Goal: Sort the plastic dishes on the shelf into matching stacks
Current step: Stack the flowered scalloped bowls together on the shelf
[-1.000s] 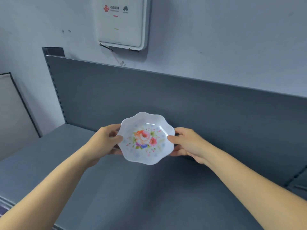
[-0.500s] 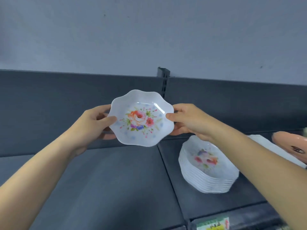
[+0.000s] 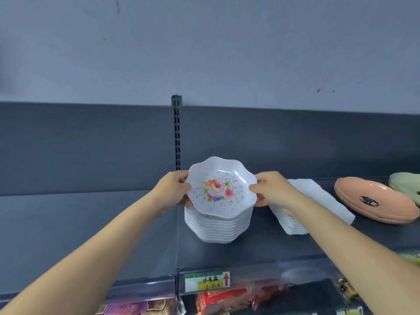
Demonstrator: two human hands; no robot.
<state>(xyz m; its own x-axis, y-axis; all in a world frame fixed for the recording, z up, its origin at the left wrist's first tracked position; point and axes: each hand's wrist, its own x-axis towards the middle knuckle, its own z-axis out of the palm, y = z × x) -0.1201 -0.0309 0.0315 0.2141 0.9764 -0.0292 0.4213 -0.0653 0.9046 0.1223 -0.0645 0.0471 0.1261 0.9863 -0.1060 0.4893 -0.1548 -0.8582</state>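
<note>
A white scalloped plastic dish with a flower print [image 3: 221,188] is held tilted toward me, right over a stack of matching white scalloped dishes [image 3: 218,228] on the dark grey shelf [image 3: 91,235]. My left hand [image 3: 173,190] grips the dish's left rim, thumb on top. My right hand [image 3: 270,189] grips its right rim the same way. Whether the dish touches the stack I cannot tell.
A stack of white square plates [image 3: 313,196] stands to the right, partly behind my right forearm. Further right lie a pink oval dish [image 3: 375,201] and a pale green one [image 3: 406,185] at the frame edge. A price label [image 3: 206,281] hangs on the shelf's front; packaged goods below.
Both hands carried the flowered dish rightward and down, from above the bare left shelf section to right over the stack of matching dishes. The grip on both rims is unchanged.
</note>
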